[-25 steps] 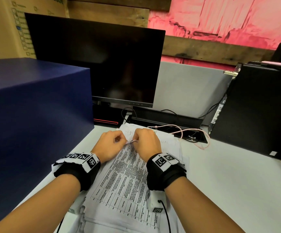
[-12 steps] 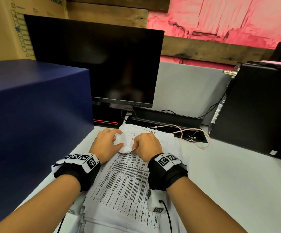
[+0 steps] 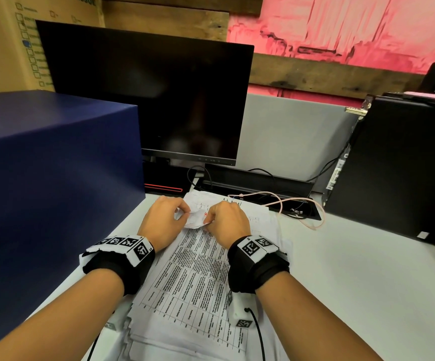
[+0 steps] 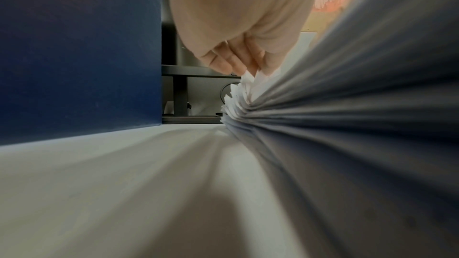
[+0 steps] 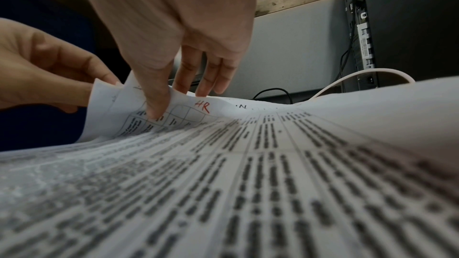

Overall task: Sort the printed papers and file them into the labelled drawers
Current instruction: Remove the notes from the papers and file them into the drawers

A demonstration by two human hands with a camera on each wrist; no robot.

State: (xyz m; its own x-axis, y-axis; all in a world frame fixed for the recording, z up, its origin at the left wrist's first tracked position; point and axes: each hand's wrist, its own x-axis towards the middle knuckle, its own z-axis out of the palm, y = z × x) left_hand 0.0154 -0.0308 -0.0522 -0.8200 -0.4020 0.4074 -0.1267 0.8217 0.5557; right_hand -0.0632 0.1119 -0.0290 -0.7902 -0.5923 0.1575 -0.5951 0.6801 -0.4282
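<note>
A thick stack of printed papers (image 3: 193,277) lies on the white desk (image 3: 354,282) in front of me, its top sheet a printed table. That top sheet (image 5: 188,111) carries a red handwritten "HR" near its far edge, and this edge is lifted and curled back. My left hand (image 3: 177,213) pinches the sheet's far left corner (image 5: 99,85). My right hand (image 5: 171,101) holds the curled edge, thumb on the print and fingers (image 5: 206,81) behind it. In the left wrist view the left hand (image 4: 238,68) sits at the fanned edges of the stack (image 4: 323,115). No labelled drawer front shows.
A large dark blue box (image 3: 55,165) stands close on the left of the stack. Behind it are a dark monitor (image 3: 146,95) and a black cable tray (image 3: 258,181) with a pink cable (image 3: 289,204). A black computer tower (image 3: 398,165) stands at the right.
The top sheet's far edge has come up off the stack and curled back toward me. My two hands have drawn slightly apart along it.
</note>
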